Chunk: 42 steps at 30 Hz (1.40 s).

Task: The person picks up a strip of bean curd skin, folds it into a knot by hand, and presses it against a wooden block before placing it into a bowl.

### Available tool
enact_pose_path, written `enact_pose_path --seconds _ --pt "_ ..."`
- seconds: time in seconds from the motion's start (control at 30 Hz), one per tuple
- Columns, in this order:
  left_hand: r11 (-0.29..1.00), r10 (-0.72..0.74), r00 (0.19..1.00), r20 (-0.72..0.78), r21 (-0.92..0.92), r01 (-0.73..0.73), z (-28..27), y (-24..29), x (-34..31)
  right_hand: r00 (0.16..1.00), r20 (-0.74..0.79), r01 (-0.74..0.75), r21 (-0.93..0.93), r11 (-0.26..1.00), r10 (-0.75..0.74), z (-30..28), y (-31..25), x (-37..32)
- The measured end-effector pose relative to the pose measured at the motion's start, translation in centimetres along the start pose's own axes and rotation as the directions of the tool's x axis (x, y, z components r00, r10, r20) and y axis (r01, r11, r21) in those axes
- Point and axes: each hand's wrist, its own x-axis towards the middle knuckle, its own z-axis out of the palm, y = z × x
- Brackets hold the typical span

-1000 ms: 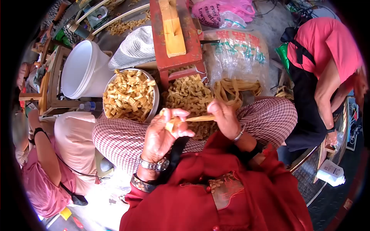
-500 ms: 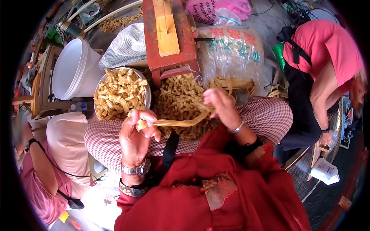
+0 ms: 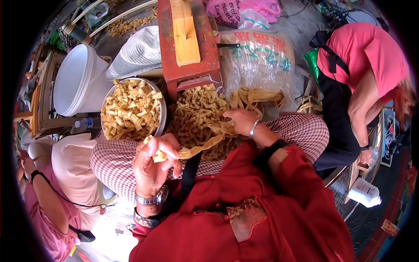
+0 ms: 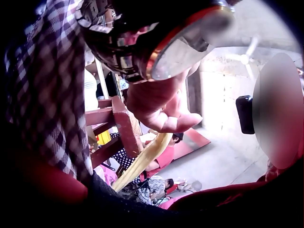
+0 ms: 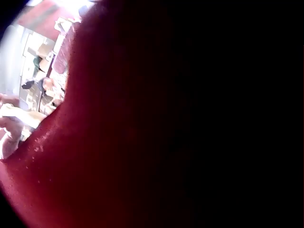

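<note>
My left hand (image 3: 150, 168) pinches the bunched end of a pliable, flat tan strip (image 3: 203, 147) between thumb and fingers. In the left wrist view the same strip (image 4: 145, 164) runs down from the curled fingers. It sags across my lap toward my right hand (image 3: 244, 121), which lies low over a heap of short knotted tan pieces (image 3: 198, 107). The right fingertips overlap the strip's broad far part, and I cannot tell whether they grip it. A red sleeve fills most of the right wrist view. To the left stands a metal basin (image 3: 163, 114) piled with similar pieces.
Beyond the heap stands a red wooden bench (image 3: 168, 48) with a wooden block (image 3: 187, 41) on top. Long loose strips (image 3: 255, 98) lie by a plastic sack (image 3: 259, 61). A white bucket (image 3: 76, 83) is at left. One person (image 3: 364, 61) bends at right; another sits at left.
My right hand has moved right and down over the heap, away from the left hand. The strip between them, short and taut before, now hangs longer and slack. My left hand has shifted left.
</note>
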Motion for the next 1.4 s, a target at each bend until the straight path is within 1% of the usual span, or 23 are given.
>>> enact_pose_path --seconds 0.07,0.17,0.27,0.37,0.47,0.57,0.67,0.77,0.8,0.83,0.87,0.9,0.97,1.0,1.1,1.13,1.23,1.27,1.33,1.37,1.4 --pt "0.999 0.013 1.0 0.004 0.03 -0.013 0.3 0.3 -0.4 0.984 0.175 0.026 -0.056 0.998 -0.016 0.3 -0.1 1.1" --pt "0.999 0.028 0.999 0.018 0.031 -0.029 0.3 0.5 -0.9 0.946 0.315 0.079 0.017 0.997 -0.08 -0.2 -1.1 1.6" --pt "0.998 0.041 0.999 0.029 0.053 -0.042 0.4 0.6 -1.3 0.895 0.443 0.036 0.063 0.997 -0.06 1.1 -0.8 2.1" --pt "0.999 0.043 0.999 0.028 0.029 -0.044 0.5 0.7 -1.6 0.865 0.476 0.022 0.273 0.962 -0.155 2.6 0.7 2.6" --pt "0.998 0.062 0.998 0.03 0.015 -0.062 0.4 0.9 -1.8 0.848 0.5 0.095 0.181 0.979 -0.175 2.2 0.2 2.4" --pt "0.997 0.067 0.997 0.025 0.033 -0.068 0.3 0.9 -1.8 0.85 0.51 0.045 0.173 0.984 -0.129 1.5 -0.2 1.9" --pt "0.996 0.07 0.997 0.037 0.049 -0.072 0.2 0.9 -2.0 0.847 0.523 0.046 0.097 0.994 -0.09 2.0 0.3 2.2" --pt "0.989 0.137 0.991 -0.005 0.058 -0.136 -0.3 1.3 -2.2 0.875 0.484 -0.057 0.091 0.994 0.006 0.8 0.0 1.3" --pt "0.985 0.166 0.986 0.012 0.046 -0.166 -0.6 1.6 -2.4 0.894 0.442 -0.119 0.079 0.99 0.072 0.0 -0.1 1.3" --pt "0.983 0.181 0.983 -0.012 -0.004 -0.181 -1.0 1.9 -2.7 0.906 0.398 -0.183 0.069 0.981 0.141 -1.0 -0.1 1.6" --pt "0.979 0.203 0.979 -0.015 -0.001 -0.203 -1.3 2.3 -3.0 0.912 0.351 -0.248 0.063 0.967 0.212 -1.7 0.1 1.8" --pt "0.974 0.226 0.974 -0.015 0.001 -0.226 -1.6 2.7 -3.2 0.903 0.374 -0.25 0.057 0.966 0.212 -1.9 0.9 2.1" --pt "0.961 0.23 0.97 -0.075 -0.139 -0.239 -2.4 3.0 -3.7 0.884 0.416 -0.255 0.045 0.966 0.214 -2.0 2.5 2.3" --pt "0.962 0.23 0.967 -0.113 -0.124 -0.243 -2.9 3.1 -4.0 0.856 0.468 -0.273 0.049 0.961 0.219 -2.2 2.7 2.1" --pt "0.96 0.216 0.951 -0.221 -0.131 -0.249 -4.0 3.2 -4.3 0.859 0.496 -0.213 0.127 0.969 0.124 -1.6 2.3 0.8" --pt "0.959 0.206 0.944 -0.258 -0.139 -0.248 -4.4 3.2 -4.5 0.836 0.53 -0.235 0.105 0.966 0.146 -2.3 1.2 0.4" --pt "0.951 0.228 0.921 -0.314 -0.132 -0.281 -5.5 3.3 -4.7 0.741 0.669 0.008 0.07 0.998 -0.053 -3.9 -0.9 -0.2" --pt "0.951 0.23 0.929 -0.29 -0.138 -0.278 -5.7 3.4 -4.7 0.769 0.635 0.06 0.036 0.998 -0.069 -2.9 -0.3 -0.3" --pt "0.947 0.244 0.924 -0.294 -0.131 -0.292 -5.7 3.6 -4.8 0.816 0.568 0.156 -0.038 0.987 -0.107 1.5 2.3 -0.6" --pt "0.945 0.252 0.921 -0.297 -0.129 -0.3 -5.8 3.6 -4.9 0.836 0.534 0.202 -0.079 0.976 -0.13 2.6 2.9 -0.7" --pt "0.941 0.263 0.917 -0.299 -0.13 -0.313 -5.8 3.8 -5.0 0.806 0.584 0.14 -0.029 0.99 -0.097 2.5 2.8 -0.6"
